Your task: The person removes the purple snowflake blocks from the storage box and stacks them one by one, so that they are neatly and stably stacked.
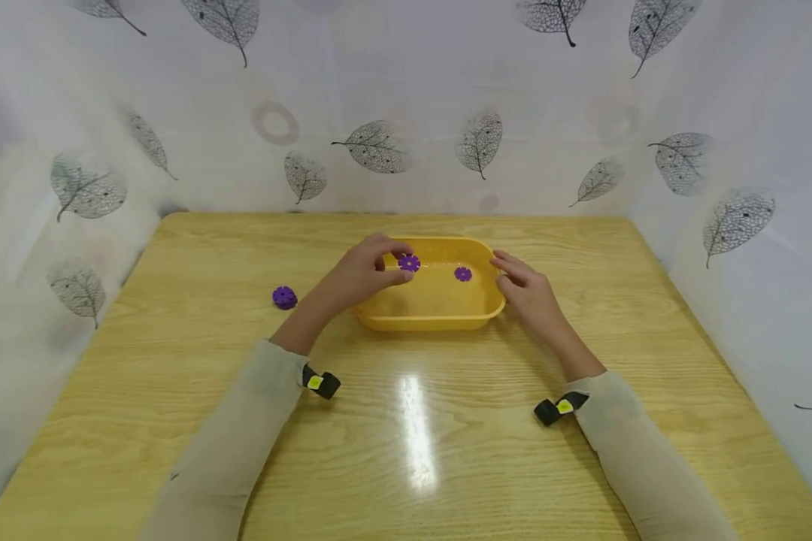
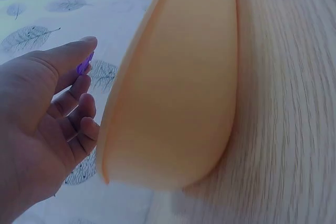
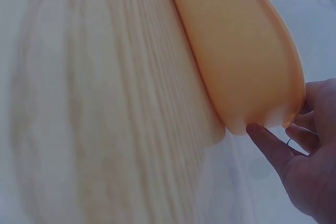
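Observation:
My left hand (image 1: 368,272) is over the left part of a yellow plastic basin (image 1: 426,324), pinching a purple flower-shaped plastic disc (image 1: 409,263) between thumb and fingers. In the left wrist view the disc (image 2: 84,65) shows edge-on by the thumb tip. A second purple disc (image 1: 463,274) lies inside the basin, toward its right. My right hand (image 1: 531,295) holds the basin's right end, with its thumb (image 3: 262,135) against the outer wall and the other fingers at the rim. Left of the basin, a small pile of purple discs (image 1: 285,297) sits on the table.
The wooden table (image 1: 406,428) has a bright light reflection at its middle front. A white curtain with leaf prints (image 1: 406,90) hangs behind the table and along both sides. Each wrist wears a black strap with a small camera.

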Demonstrator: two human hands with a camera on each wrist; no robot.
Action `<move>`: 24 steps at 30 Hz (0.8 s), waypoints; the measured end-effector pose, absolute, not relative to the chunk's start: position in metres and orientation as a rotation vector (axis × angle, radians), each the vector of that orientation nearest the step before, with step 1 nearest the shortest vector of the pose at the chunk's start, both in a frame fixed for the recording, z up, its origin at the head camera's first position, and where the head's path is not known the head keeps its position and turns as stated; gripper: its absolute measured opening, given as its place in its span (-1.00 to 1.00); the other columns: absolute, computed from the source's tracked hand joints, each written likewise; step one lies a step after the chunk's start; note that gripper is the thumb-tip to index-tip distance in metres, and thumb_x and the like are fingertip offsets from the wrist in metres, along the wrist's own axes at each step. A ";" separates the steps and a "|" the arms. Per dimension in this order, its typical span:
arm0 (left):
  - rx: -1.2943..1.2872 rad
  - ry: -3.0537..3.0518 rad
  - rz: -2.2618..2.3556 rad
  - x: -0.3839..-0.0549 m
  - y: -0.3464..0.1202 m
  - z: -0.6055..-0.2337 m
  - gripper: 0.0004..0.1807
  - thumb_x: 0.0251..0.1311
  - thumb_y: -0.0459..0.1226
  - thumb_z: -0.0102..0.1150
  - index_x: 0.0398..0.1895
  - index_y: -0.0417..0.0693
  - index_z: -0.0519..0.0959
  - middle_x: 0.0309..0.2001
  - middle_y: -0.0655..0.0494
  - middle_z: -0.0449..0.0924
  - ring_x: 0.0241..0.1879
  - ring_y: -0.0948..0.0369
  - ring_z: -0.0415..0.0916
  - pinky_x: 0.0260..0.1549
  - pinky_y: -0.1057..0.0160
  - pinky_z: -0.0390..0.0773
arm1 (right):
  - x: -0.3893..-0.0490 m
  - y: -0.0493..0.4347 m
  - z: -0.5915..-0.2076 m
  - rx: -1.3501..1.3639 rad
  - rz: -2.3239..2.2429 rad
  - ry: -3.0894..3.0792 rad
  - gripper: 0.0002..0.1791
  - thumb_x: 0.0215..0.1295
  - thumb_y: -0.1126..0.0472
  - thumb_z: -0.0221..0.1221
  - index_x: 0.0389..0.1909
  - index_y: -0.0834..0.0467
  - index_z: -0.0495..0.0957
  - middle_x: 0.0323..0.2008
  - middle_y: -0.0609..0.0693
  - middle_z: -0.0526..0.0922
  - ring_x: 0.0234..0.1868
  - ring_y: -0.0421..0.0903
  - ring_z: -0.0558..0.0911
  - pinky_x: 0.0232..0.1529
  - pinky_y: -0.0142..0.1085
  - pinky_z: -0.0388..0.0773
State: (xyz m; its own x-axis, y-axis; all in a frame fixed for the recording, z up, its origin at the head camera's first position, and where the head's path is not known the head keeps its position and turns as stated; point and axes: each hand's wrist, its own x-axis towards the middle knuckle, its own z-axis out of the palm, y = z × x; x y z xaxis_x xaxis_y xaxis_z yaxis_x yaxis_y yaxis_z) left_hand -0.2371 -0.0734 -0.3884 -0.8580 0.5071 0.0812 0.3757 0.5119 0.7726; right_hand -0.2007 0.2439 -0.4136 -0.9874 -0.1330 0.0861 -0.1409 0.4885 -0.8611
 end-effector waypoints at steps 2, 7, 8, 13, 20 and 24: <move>0.746 2.609 1.295 -0.237 -0.084 -0.390 -0.54 0.33 0.02 0.26 0.24 0.13 0.56 0.07 0.17 0.49 -0.16 0.09 0.36 -0.19 0.12 0.46 | -0.195 0.239 -0.402 0.237 1.550 -2.719 -0.54 0.52 0.26 0.02 0.36 0.34 0.42 0.50 0.10 0.30 0.49 0.09 0.32 0.34 -0.26 0.40; 0.697 2.627 1.360 -0.238 -0.110 -0.393 -0.58 0.32 0.02 0.28 0.18 0.12 0.59 0.10 0.15 0.52 -0.14 0.08 0.40 -0.14 0.12 0.47 | -0.189 0.235 -0.391 0.228 1.545 -2.728 -0.53 0.52 0.27 0.01 0.35 0.37 0.41 0.50 0.13 0.29 0.51 0.09 0.29 0.36 -0.18 0.37; 0.678 2.637 1.364 -0.238 -0.116 -0.393 -0.58 0.32 0.00 0.28 0.18 0.11 0.60 0.10 0.13 0.52 -0.15 0.09 0.40 -0.15 0.12 0.47 | -0.189 0.235 -0.392 0.228 1.547 -2.728 -0.53 0.52 0.27 0.01 0.35 0.37 0.41 0.50 0.13 0.29 0.51 0.09 0.29 0.36 -0.20 0.37; 0.570 2.699 1.347 -0.236 -0.145 -0.394 -0.53 0.30 0.02 0.30 0.21 0.10 0.58 0.10 0.09 0.52 -0.17 0.07 0.40 -0.22 0.12 0.47 | -0.199 0.242 -0.409 0.216 1.583 -2.713 -0.53 0.51 0.26 0.03 0.37 0.31 0.42 0.51 0.04 0.29 0.50 0.04 0.30 0.30 -0.36 0.41; 0.405 2.760 1.244 -0.229 -0.190 -0.403 -0.42 0.34 0.07 0.23 0.35 0.11 0.48 0.19 0.07 0.48 -0.14 0.06 0.42 -0.31 0.15 0.54 | -0.208 0.251 -0.429 0.212 1.600 -2.695 -0.52 0.52 0.18 0.04 0.40 0.17 0.43 0.51 -0.09 0.28 0.47 0.02 0.37 0.09 -0.55 0.51; 0.311 2.768 1.201 -0.225 -0.212 -0.407 -0.36 0.34 0.11 0.20 0.40 0.05 0.44 0.27 0.03 0.44 -0.13 0.05 0.40 -0.34 0.16 0.54 | -0.208 0.251 -0.427 0.205 1.574 -2.701 -0.53 0.53 0.18 0.04 0.39 0.17 0.44 0.51 -0.06 0.29 0.48 0.00 0.35 0.27 -0.36 0.46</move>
State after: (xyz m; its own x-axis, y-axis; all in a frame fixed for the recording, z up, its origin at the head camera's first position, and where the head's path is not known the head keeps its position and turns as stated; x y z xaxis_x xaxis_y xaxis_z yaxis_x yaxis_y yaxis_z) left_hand -0.2252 -0.2122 -0.4074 -0.9731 0.2297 -0.0178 0.1440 0.6664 0.7316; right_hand -0.2077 0.2508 -0.4273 -0.9914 -0.1083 0.0728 -0.1168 0.4868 -0.8657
